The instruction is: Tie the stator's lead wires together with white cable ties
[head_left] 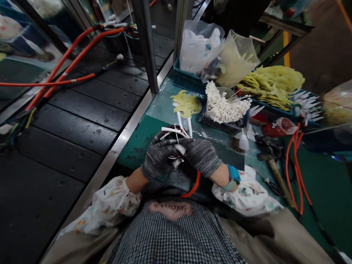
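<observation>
Grey knit gloves (200, 156) on both hands, and both grips are clenched on the same bundle, aren't they?

Looks that way. The left hand (157, 159) and right hand (201, 156) meet around white-sheathed wires (171, 129), held over the table (133, 152), with the wire ends sticking out past the fingers.

Can you see what's inside the grip?

Not really. The gloved fingers cover the middle of the bundle. A white rubbery piece (180, 149) shows between the hands, with something dark behind it, but I can't tell what that is.

And that orange cable (194, 184)?

It curves down from under the hands, then gets lost against the dark cloth at the person's lap.

What's farther out?

A clear plastic sheet (160, 105) lies on the green tabletop, with yellow cut pieces (186, 104) on it. Just beyond them is a heap of small white pieces (224, 103), partly blurred, then a blue crate (188, 75) stuffed with plastic bags. Off to the right, a wooden-handled hammer (277, 174) lies beside loose orange cables (295, 170).
</observation>
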A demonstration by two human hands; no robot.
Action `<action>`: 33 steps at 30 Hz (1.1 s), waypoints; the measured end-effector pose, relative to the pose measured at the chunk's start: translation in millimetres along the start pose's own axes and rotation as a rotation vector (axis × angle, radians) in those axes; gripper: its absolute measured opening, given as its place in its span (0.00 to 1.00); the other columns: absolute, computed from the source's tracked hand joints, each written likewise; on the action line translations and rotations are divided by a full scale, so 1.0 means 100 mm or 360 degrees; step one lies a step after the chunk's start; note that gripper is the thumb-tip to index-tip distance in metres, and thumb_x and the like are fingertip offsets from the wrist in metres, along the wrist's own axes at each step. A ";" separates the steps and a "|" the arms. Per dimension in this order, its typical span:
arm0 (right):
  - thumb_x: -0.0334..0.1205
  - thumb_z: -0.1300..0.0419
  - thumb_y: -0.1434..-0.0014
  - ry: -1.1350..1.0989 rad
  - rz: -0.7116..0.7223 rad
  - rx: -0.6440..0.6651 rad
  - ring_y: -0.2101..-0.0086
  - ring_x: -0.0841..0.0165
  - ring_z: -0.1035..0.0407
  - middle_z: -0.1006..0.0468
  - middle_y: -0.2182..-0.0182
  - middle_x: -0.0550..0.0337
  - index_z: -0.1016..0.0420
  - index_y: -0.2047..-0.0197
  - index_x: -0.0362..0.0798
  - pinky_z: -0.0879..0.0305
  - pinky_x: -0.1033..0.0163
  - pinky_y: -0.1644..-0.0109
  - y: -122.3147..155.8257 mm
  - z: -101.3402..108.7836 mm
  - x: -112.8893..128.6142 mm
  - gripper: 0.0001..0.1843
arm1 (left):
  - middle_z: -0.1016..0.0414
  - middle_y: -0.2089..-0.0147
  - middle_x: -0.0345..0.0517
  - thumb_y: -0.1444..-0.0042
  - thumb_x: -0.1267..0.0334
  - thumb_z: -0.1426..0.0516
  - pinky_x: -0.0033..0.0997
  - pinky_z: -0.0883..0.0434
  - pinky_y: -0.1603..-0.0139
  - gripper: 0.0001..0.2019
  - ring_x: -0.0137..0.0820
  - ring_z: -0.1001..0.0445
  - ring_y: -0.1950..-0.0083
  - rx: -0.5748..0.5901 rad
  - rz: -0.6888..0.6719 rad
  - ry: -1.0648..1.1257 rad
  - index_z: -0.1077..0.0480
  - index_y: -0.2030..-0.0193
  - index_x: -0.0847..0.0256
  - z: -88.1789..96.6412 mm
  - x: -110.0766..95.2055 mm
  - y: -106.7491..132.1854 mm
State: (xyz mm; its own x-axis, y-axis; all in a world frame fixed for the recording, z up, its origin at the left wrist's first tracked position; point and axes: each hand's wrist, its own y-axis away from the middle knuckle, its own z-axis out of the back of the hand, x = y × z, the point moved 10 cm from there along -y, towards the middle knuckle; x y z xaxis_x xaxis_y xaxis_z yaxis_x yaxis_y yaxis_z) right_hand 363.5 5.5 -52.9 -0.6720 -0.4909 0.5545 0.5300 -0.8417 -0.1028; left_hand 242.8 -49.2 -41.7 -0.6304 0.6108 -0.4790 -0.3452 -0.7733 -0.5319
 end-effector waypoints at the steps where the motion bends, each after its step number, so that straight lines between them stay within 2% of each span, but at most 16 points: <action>1: 0.54 0.36 0.24 -0.0029 0.0008 0.0032 0.72 0.63 0.24 0.13 0.70 0.54 0.12 0.59 0.52 0.30 0.60 0.66 -0.04 0.00 0.02 0.18 | 0.09 0.45 0.41 0.35 0.59 0.35 0.56 0.33 0.16 0.06 0.39 0.13 0.40 0.0018 0.0030 0.0007 0.16 0.54 0.49 -0.01 0.02 0.00; 3: 0.55 0.38 0.24 -0.0225 0.0030 -0.0031 0.70 0.63 0.22 0.12 0.68 0.56 0.12 0.59 0.53 0.26 0.59 0.63 -0.07 0.10 0.04 0.19 | 0.09 0.47 0.39 0.36 0.59 0.33 0.56 0.34 0.15 0.04 0.39 0.13 0.41 0.0072 0.0085 0.0013 0.16 0.56 0.49 -0.04 0.06 0.00; 5: 0.59 0.40 0.22 -0.0624 0.0011 -0.0117 0.66 0.62 0.18 0.10 0.64 0.57 0.11 0.55 0.53 0.22 0.58 0.59 -0.04 0.21 0.03 0.23 | 0.10 0.44 0.39 0.35 0.58 0.34 0.56 0.35 0.15 0.06 0.39 0.14 0.38 0.0111 0.0073 0.0027 0.16 0.52 0.48 -0.06 0.06 0.01; 7: 0.61 0.39 0.23 -0.0987 -0.0013 -0.0020 0.60 0.61 0.15 0.09 0.59 0.56 0.10 0.52 0.53 0.17 0.56 0.53 0.01 0.21 0.02 0.23 | 0.11 0.41 0.42 0.33 0.59 0.35 0.58 0.35 0.15 0.12 0.39 0.15 0.35 0.0103 0.0011 0.0049 0.16 0.44 0.48 -0.05 0.04 0.02; 9: 0.59 0.34 0.25 -0.1160 -0.0029 0.0138 0.56 0.60 0.14 0.08 0.56 0.56 0.09 0.51 0.54 0.16 0.54 0.48 0.06 0.16 0.02 0.19 | 0.11 0.42 0.44 0.32 0.57 0.35 0.59 0.34 0.15 0.13 0.40 0.14 0.37 0.0061 -0.0012 0.0053 0.17 0.43 0.50 -0.02 0.05 0.03; 11: 0.53 0.29 0.29 -0.1171 -0.0058 0.0161 0.55 0.60 0.14 0.08 0.55 0.56 0.09 0.52 0.54 0.15 0.52 0.45 0.09 0.15 -0.02 0.14 | 0.10 0.46 0.44 0.32 0.55 0.35 0.59 0.34 0.16 0.09 0.40 0.12 0.40 0.0050 0.0025 0.0047 0.16 0.50 0.52 -0.02 0.07 0.04; 13: 0.50 0.27 0.32 -0.1157 -0.0094 0.0069 0.56 0.61 0.14 0.08 0.56 0.56 0.10 0.53 0.53 0.15 0.52 0.47 0.09 0.17 -0.08 0.11 | 0.09 0.48 0.43 0.31 0.55 0.35 0.58 0.34 0.15 0.07 0.39 0.12 0.41 0.0078 0.0059 0.0034 0.17 0.56 0.52 -0.03 0.08 0.04; 15: 0.48 0.27 0.33 -0.1171 -0.0128 -0.0004 0.58 0.61 0.14 0.08 0.58 0.57 0.10 0.54 0.53 0.15 0.53 0.50 0.09 0.17 -0.13 0.10 | 0.10 0.46 0.43 0.30 0.56 0.37 0.57 0.34 0.15 0.06 0.38 0.13 0.40 0.0099 0.0034 0.0026 0.17 0.55 0.52 -0.03 0.05 0.02; 18: 0.48 0.28 0.33 -0.1165 -0.0159 -0.0040 0.61 0.62 0.15 0.08 0.60 0.58 0.10 0.54 0.53 0.15 0.54 0.54 0.09 0.13 -0.14 0.10 | 0.10 0.45 0.43 0.29 0.58 0.37 0.55 0.33 0.15 0.07 0.37 0.13 0.40 0.0036 -0.0052 0.0036 0.18 0.50 0.52 0.02 -0.01 0.00; 21: 0.50 0.28 0.32 -0.1049 -0.0154 -0.0067 0.60 0.61 0.14 0.08 0.59 0.57 0.10 0.53 0.53 0.15 0.53 0.52 0.11 0.12 -0.15 0.11 | 0.10 0.48 0.42 0.29 0.56 0.37 0.58 0.32 0.16 0.06 0.38 0.12 0.42 -0.0008 -0.0069 0.0036 0.18 0.53 0.52 0.04 0.00 0.01; 23: 0.51 0.30 0.29 -0.0952 -0.0073 -0.0073 0.58 0.61 0.14 0.08 0.58 0.56 0.10 0.53 0.54 0.15 0.52 0.50 0.16 0.11 -0.13 0.11 | 0.10 0.49 0.41 0.30 0.54 0.37 0.60 0.32 0.16 0.07 0.38 0.12 0.43 0.0023 -0.0017 0.0019 0.18 0.54 0.52 0.00 0.04 0.03; 26: 0.54 0.33 0.26 -0.0843 0.0190 0.0000 0.54 0.60 0.14 0.08 0.55 0.56 0.09 0.55 0.57 0.16 0.51 0.46 0.27 0.04 -0.01 0.13 | 0.10 0.48 0.39 0.29 0.53 0.37 0.60 0.35 0.15 0.09 0.38 0.13 0.41 0.0136 0.0088 0.0039 0.17 0.51 0.50 -0.06 0.09 0.03; 29: 0.56 0.33 0.26 -0.0791 0.0211 -0.0029 0.58 0.60 0.16 0.10 0.58 0.57 0.11 0.54 0.57 0.16 0.53 0.51 0.37 0.01 -0.05 0.14 | 0.10 0.47 0.39 0.29 0.53 0.38 0.58 0.36 0.13 0.09 0.38 0.13 0.41 0.0211 0.0139 0.0099 0.17 0.52 0.50 -0.08 0.08 0.01; 31: 0.54 0.33 0.24 -0.0733 0.0232 -0.0091 0.63 0.62 0.18 0.12 0.63 0.58 0.12 0.53 0.55 0.18 0.54 0.57 0.42 0.05 -0.07 0.13 | 0.09 0.49 0.40 0.30 0.55 0.38 0.56 0.34 0.14 0.07 0.38 0.12 0.43 0.0123 0.0101 0.0098 0.17 0.53 0.51 -0.01 0.03 -0.03; 33: 0.52 0.36 0.22 -0.0668 0.0419 -0.0089 0.62 0.61 0.18 0.12 0.62 0.58 0.13 0.54 0.57 0.18 0.54 0.56 0.48 0.10 0.04 0.13 | 0.09 0.51 0.39 0.31 0.60 0.38 0.55 0.33 0.15 0.06 0.37 0.11 0.44 0.0010 0.0053 0.0081 0.18 0.54 0.53 0.07 -0.03 -0.06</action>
State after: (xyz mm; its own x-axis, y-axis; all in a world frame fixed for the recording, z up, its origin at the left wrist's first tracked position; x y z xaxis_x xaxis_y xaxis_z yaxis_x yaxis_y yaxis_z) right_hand 391.0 -34.6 -47.6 -0.2471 -0.5651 0.7872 0.6175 -0.7179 -0.3215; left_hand 241.8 -47.1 -32.2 -0.6057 0.5923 -0.5314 -0.3287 -0.7944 -0.5107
